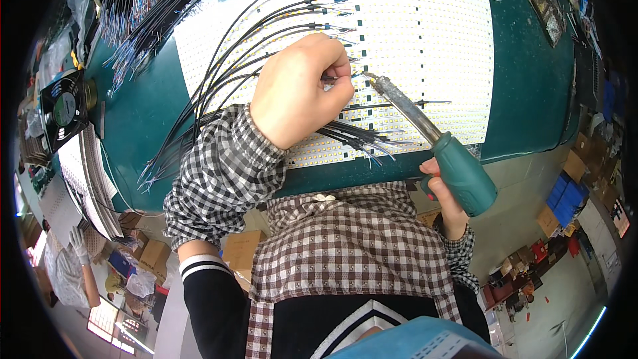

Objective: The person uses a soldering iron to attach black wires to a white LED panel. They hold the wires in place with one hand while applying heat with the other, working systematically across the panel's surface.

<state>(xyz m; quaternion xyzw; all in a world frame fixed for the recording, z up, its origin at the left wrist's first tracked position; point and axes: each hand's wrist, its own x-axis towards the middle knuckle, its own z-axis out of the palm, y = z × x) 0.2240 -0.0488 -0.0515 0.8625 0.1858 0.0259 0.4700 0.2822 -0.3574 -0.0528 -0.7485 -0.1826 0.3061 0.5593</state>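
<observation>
My left hand is closed in a pinch over a white LED board sheet, holding the stripped end of a black cable, mostly hidden by the fingers. My right hand grips the green handle of a soldering iron. Its metal tip slants up and left, close to my left fingertips and the wire end at the board's dark row of pads. Several black cables fan across the sheet, ends at that row. A bundle of loose black cables lies on the sheet's near edge.
Thick bundles of black cables lie at the far left of the green table. A black fan and stacked white boards stand at the left edge. A dark metal piece lies far right. Another person's gloved hand shows lower left.
</observation>
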